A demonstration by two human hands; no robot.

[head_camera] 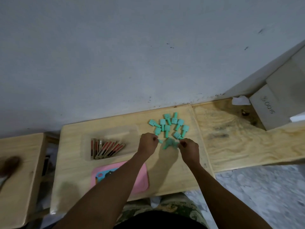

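Several small teal plastic pieces (pixel 170 125), each a block with a peg, lie in a loose cluster at the far middle of a wooden table (pixel 184 176). My left hand (pixel 147 143) has curled fingers and pinches one teal piece (pixel 160 141) at its fingertips. My right hand (pixel 189 150), also curled, pinches the right end of a blurred teal bunch (pixel 170 143) lying between the two hands. What exactly that bunch consists of is too blurred to tell.
A clear tray (pixel 92 136) with several red-and-dark cards (pixel 105 148) sits left of my hands. A pink board (pixel 142 180) lies under my left forearm. A plywood bench (pixel 239 138) with a grey box (pixel 270 108) adjoins on the right; a wall stands behind.
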